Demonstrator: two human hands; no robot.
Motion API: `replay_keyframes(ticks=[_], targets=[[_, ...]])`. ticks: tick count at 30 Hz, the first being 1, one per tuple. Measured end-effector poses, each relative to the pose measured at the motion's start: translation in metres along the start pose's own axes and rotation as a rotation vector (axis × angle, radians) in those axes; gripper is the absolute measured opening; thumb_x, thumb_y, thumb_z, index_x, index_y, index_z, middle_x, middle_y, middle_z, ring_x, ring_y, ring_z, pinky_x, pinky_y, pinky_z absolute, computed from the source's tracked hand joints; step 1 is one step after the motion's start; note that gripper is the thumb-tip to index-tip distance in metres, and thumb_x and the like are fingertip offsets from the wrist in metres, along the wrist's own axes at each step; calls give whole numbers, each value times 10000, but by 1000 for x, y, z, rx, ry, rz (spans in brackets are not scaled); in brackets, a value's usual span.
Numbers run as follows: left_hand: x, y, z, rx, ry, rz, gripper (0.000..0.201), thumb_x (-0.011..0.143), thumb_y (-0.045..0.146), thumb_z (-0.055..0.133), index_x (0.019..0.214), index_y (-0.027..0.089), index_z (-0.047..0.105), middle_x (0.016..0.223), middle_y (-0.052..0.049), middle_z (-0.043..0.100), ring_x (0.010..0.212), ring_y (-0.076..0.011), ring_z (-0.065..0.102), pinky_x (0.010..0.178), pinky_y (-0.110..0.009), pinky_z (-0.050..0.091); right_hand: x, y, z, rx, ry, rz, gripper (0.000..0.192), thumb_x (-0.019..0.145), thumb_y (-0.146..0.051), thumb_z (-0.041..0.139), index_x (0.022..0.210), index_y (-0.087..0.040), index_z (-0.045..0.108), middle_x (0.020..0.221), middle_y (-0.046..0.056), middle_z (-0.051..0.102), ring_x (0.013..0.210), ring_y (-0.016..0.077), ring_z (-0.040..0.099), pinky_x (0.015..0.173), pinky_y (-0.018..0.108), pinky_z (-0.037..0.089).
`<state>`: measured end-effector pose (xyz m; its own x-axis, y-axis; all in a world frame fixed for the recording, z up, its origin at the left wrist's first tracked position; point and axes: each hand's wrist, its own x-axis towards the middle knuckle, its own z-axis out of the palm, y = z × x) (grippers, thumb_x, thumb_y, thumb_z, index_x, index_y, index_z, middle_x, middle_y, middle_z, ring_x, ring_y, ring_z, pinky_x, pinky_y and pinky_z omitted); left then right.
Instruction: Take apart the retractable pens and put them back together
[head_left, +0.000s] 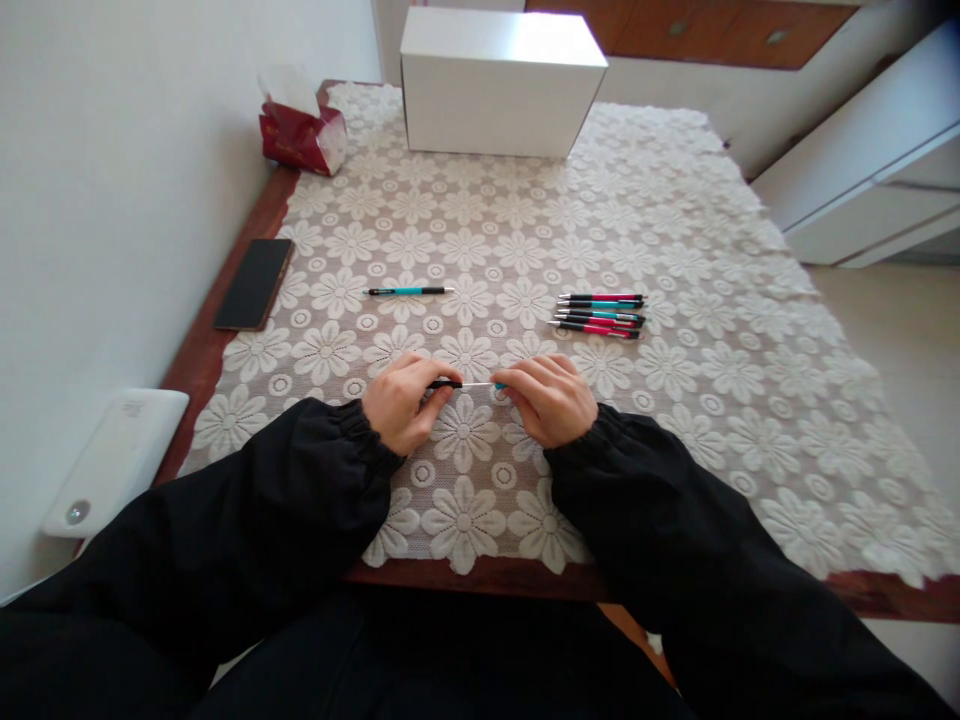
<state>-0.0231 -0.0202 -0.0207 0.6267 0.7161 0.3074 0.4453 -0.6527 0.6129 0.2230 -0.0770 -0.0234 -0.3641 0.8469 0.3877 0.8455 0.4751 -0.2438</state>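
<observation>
A pen in two parts is held between the hands, low over the near middle of the lace tablecloth [480,222]. Its black part [445,384] is pinched between the thumb and fingers of the left hand [403,402], with the end pointed toward the right. Its turquoise part [499,385] is gripped by the fingertips of the right hand [551,400], only a short end being left uncovered. The gap between the two is bridged by a thin pale rod [477,384], set almost level and touched by neither palm. Beyond the left hand, a turquoise and black pen [409,291] is laid crosswise on the cloth, while beyond the right hand several red, turquoise and black pens [600,316] are gathered side by side, their tips turned left. At the far edge a white box [491,105] is stood with its top covered, so its contents cannot be seen. To its left, a dark red tissue pack [294,138] is placed at the table's corner, and white tissue is seen rising from its opening. A dark phone [255,284] is rested along the left edge
</observation>
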Motion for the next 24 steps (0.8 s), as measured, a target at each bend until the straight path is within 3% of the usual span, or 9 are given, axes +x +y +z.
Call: replay_keyframes(ticks=[10, 17, 24], targets=[[3, -6, -6, 86, 44, -148, 182, 919, 248, 624, 1064, 219, 730, 945, -43, 733, 825, -197, 677, 816, -362, 564, -1, 25, -4, -75, 26, 24, 248, 989, -183, 493, 1019, -245, 732, 925, 37, 747, 866, 211, 612, 933, 388, 405], [10, -15, -11, 151, 50, -123, 188, 897, 205, 620, 1064, 216, 707, 961, -46, 750, 937, -227, 673, 872, -375, 547, -3, 31, -5, -138, 24, 49, 232, 966, -160, 522, 1018, -232, 737, 937, 42, 747, 882, 209, 608, 955, 395, 382], [10, -15, -11, 204, -24, -90, 139, 916, 226, 596, 1013, 222, 695, 1051, -41, 763, 1048, -263, 648, 957, -438, 502, -7, 49, -10, -219, 27, 64, 206, 937, -173, 575, 968, -280, 748, 935, 6, 752, 891, 213, 616, 1032, 415, 347]])
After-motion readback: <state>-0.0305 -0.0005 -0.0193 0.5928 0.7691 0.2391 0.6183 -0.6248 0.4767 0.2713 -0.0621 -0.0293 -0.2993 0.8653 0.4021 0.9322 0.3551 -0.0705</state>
